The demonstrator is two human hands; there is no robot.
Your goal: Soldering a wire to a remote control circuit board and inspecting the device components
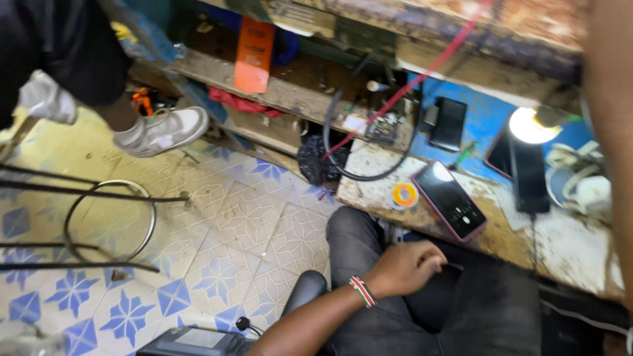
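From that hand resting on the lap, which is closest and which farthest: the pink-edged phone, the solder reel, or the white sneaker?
From the left hand:
1. Pink-edged phone, on the bench just above.
2. Solder reel, at the bench edge; nearly a tie with the phone.
3. White sneaker, far left on the floor.

Bare forearms; beaded wristband, red-white-black, on left wrist; dark grey trousers.

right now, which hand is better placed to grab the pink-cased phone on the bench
Probably the left. The left hand rests on the lap just below the bench edge where the pink-cased phone lies. Only the right forearm shows; its hand is out of view.
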